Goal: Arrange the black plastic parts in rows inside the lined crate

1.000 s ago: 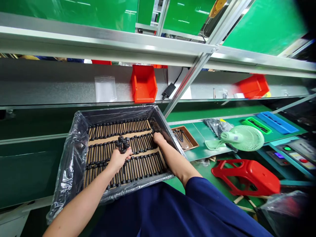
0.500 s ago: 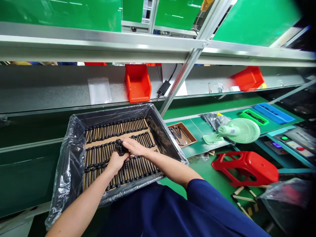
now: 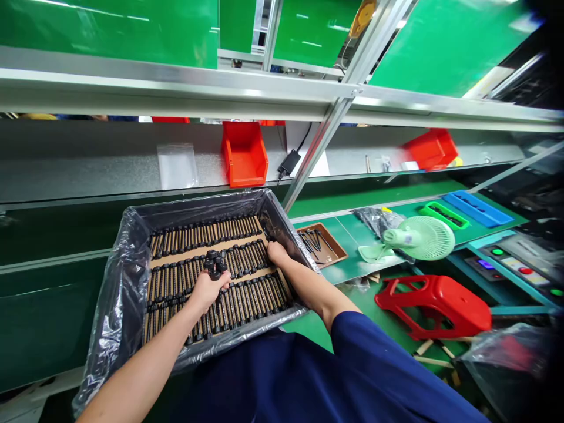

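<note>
Fingers (image 3: 225, 279), left hand (image 3: 206, 291) — clasping bunched black-headed rods (image 3: 215, 262), best kept tight; right hand (image 3: 277, 252) — resting by the middle row (image 3: 242, 259), grip hidden.

Right hand (image 3: 278, 254) hides its own fingertips; grip unreadable. Left hand (image 3: 210, 291) covers part of its black pieces (image 3: 215, 262). Clear bag (image 3: 493, 357), lower right: contents blurred.

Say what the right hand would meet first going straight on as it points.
Most likely the black rods at the right end of the middle row, just beyond the right hand; depth is unclear, so it may already touch them.
</note>
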`<control>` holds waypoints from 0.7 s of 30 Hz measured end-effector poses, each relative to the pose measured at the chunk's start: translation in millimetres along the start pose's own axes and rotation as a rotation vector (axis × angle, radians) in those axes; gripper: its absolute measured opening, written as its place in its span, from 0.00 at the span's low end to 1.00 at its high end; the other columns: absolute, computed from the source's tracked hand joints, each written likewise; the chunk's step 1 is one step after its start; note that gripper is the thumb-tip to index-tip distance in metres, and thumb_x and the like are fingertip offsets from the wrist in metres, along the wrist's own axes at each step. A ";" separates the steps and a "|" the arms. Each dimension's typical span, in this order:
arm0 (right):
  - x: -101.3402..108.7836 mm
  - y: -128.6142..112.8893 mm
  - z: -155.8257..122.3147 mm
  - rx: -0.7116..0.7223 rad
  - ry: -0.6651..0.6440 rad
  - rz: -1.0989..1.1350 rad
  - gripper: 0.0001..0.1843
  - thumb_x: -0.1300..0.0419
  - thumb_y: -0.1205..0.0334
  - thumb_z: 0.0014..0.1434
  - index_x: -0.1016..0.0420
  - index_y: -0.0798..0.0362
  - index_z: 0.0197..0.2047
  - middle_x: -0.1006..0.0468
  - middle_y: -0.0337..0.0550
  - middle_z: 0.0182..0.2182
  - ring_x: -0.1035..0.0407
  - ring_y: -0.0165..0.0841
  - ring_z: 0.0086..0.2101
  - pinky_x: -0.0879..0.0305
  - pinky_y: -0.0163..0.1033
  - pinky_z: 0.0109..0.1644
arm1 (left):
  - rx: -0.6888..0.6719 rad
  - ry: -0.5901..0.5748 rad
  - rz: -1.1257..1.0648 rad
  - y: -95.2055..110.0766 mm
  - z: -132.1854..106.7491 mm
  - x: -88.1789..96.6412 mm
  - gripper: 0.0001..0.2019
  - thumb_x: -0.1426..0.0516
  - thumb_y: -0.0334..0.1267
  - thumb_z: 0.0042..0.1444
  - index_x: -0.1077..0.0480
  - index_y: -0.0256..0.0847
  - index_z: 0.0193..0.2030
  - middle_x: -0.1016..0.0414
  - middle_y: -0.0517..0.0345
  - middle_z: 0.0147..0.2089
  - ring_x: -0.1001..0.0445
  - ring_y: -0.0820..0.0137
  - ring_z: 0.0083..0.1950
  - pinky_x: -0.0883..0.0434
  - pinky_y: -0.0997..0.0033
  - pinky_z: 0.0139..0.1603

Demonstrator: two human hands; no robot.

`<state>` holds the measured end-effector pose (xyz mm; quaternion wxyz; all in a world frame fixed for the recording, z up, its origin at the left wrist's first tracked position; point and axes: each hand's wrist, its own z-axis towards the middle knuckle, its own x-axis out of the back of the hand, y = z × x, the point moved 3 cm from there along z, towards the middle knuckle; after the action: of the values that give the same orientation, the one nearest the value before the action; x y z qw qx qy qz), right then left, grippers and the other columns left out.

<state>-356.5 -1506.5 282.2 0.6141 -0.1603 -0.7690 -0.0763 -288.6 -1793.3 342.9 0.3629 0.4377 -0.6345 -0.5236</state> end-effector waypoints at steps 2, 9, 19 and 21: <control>-9.9 5.9 5.1 -0.055 0.005 0.025 0.17 0.55 0.75 0.64 0.30 0.68 0.51 0.23 0.65 0.42 0.26 0.41 0.45 0.32 0.40 0.47 | -0.005 -0.006 -0.004 1.5 -1.5 -1.8 0.15 0.36 0.48 0.45 0.27 0.36 0.31 0.26 0.57 0.26 0.28 0.70 0.27 0.32 0.70 0.31; -22.6 13.2 15.2 -0.087 0.054 0.100 0.20 0.59 0.73 0.66 0.30 0.63 0.52 0.23 0.62 0.44 0.26 0.39 0.46 0.33 0.38 0.48 | 0.001 -0.024 -0.014 2.6 -2.3 -3.0 0.13 0.37 0.45 0.44 0.28 0.37 0.30 0.26 0.57 0.26 0.29 0.70 0.27 0.33 0.71 0.30; -25.5 15.3 17.6 -0.069 -0.010 0.147 0.15 0.46 0.68 0.61 0.23 0.62 0.47 0.22 0.62 0.43 0.26 0.41 0.45 0.33 0.36 0.47 | -0.024 -0.030 0.045 5.2 -2.9 -1.6 0.13 0.38 0.46 0.47 0.28 0.37 0.28 0.27 0.57 0.24 0.29 0.67 0.28 0.33 0.67 0.34; -24.1 15.3 18.2 -0.073 -0.011 0.143 0.15 0.45 0.69 0.59 0.23 0.64 0.46 0.22 0.64 0.43 0.26 0.42 0.46 0.32 0.36 0.48 | -0.028 -0.027 0.053 4.6 -2.5 -1.3 0.13 0.38 0.47 0.48 0.27 0.37 0.28 0.27 0.56 0.24 0.29 0.67 0.29 0.33 0.67 0.35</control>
<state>-363.3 -1490.1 253.5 0.6076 -0.2374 -0.7556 -0.0593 -286.6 -1792.6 347.9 0.3741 0.4088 -0.6433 -0.5283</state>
